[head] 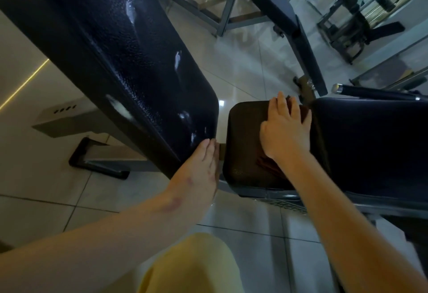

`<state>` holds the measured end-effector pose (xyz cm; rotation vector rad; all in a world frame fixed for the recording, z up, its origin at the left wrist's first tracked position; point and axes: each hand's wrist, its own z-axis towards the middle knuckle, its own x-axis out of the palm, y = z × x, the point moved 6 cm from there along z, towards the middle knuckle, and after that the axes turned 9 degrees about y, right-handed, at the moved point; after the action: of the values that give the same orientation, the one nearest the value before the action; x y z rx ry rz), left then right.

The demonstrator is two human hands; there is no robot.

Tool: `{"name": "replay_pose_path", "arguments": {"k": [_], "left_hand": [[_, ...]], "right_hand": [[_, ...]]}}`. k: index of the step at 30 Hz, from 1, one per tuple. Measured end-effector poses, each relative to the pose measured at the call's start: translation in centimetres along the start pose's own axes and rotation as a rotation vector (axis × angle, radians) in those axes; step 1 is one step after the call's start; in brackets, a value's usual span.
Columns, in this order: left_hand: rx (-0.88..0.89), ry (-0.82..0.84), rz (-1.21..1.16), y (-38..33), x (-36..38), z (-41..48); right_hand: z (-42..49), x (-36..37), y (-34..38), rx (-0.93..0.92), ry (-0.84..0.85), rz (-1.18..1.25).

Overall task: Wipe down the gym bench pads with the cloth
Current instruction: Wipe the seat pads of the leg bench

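Observation:
A long dark back pad (129,56) slopes up to the upper left, with white smears on its surface. To its right lies a small dark seat pad (245,144). My right hand (286,128) presses flat, fingers straight, on a dark reddish-brown cloth (268,164) spread over the seat pad's right part; most of the cloth is hidden under the hand. My left hand (203,165) rests with straight fingers against the lower corner of the back pad, holding nothing. Another dark pad (370,144) adjoins the seat on the right.
Pale floor tiles (243,72) surround the bench. Its grey frame and black foot (97,160) sit at the left. A second bench (284,21) and other gym machines (352,24) stand behind. A chrome-tipped bar (375,91) lies at the right. My yellow-clad knee (192,267) is below.

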<state>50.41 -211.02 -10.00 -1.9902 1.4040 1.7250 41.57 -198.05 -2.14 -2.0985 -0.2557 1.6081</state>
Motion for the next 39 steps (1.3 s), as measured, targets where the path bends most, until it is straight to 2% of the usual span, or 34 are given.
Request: {"name": "replay_pose_path", "arguments": {"k": [2, 6, 10, 14, 17, 20, 22, 25, 30, 33, 35, 39], "left_hand": [[-0.006, 0.004, 0.004, -0.2, 0.0, 0.1], [-0.019, 0.028, 0.004, -0.3, 0.1, 0.3], [-0.031, 0.035, 0.009, -0.3, -0.1, 0.0], [-0.025, 0.038, -0.003, -0.1, 0.0, 0.1], [-0.044, -0.002, -0.093, 0.2, 0.0, 0.1], [-0.089, -0.067, -0.256, 0.4, 0.1, -0.3], [-0.104, -0.091, -0.32, 0.4, 0.2, -0.5], [-0.101, -0.1, -0.311, 0.4, 0.1, -0.3], [-0.103, -0.07, -0.348, 0.6, -0.2, 0.1], [-0.11, -0.066, -0.363, 0.7, -0.2, 0.4], [-0.117, -0.07, -0.362, 0.6, -0.2, 0.6], [-0.13, -0.059, -0.356, 0.7, -0.3, 0.9]], "right_hand": [[1.2, 0.4, 3.1, 0.0, -0.018, 0.0], [0.8, 1.6, 7.8, -0.254, 0.02, -0.049], [-4.8, 2.0, 6.2, -0.402, 0.079, -0.028], [-6.6, 1.2, 1.0, -0.32, 0.124, -0.05], [-2.5, -0.1, -0.9, -0.199, 0.054, -0.012], [2.2, -0.6, 0.9, -0.067, 0.02, 0.041], [3.3, -0.1, 2.9, -0.07, 0.017, 0.032], [1.6, 0.7, 4.1, -0.172, 0.015, 0.048], [-3.9, 0.6, 0.3, -0.249, 0.083, 0.011], [-4.2, 0.1, -2.0, -0.225, 0.123, -0.015], [-2.2, -0.2, -2.2, -0.179, 0.089, -0.005], [3.3, -0.5, 1.0, -0.068, 0.01, 0.01]]}}
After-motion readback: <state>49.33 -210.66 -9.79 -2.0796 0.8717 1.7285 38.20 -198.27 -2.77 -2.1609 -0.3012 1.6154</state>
